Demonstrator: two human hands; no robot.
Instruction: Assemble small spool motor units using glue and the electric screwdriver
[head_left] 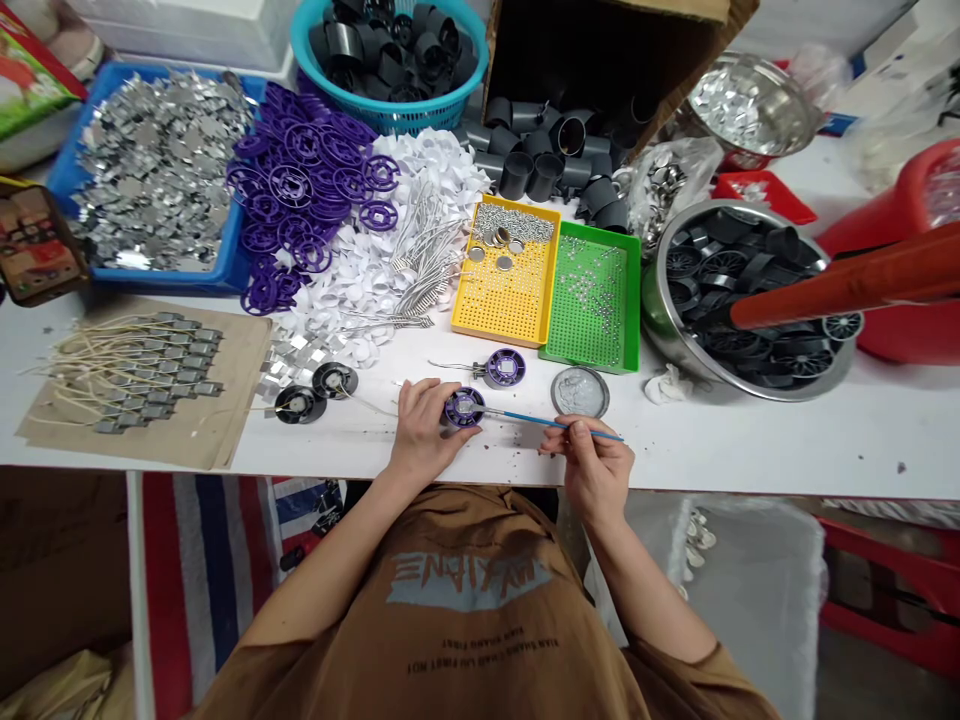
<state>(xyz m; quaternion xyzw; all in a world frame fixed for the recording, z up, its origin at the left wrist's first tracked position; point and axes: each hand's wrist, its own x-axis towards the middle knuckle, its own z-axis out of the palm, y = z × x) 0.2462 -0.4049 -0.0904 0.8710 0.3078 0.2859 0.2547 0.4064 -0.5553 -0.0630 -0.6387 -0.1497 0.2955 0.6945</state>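
Note:
My left hand (426,430) grips a small round purple-and-black housing (463,408) at the table's front edge, fingers and thumb around its rim. Between the fingers of my right hand (596,460) is a thin blue-handled brush (525,418), its tip touching the middle of the housing. A second purple-topped housing (504,368) stands just behind, a wired metal part lying against it. Beside my right hand sits a round dish of grey paste (580,392). Two black housings with wires (300,404) are left of my left hand.
Behind my hands are a yellow tray (495,310) and a green tray (592,345) with small metal parts. Purple rings (300,180), white pieces (337,290) and a blue tray (225,255) spread left. A steel bowl (750,385) of black parts, crossed by an orange bar (847,285), stands right.

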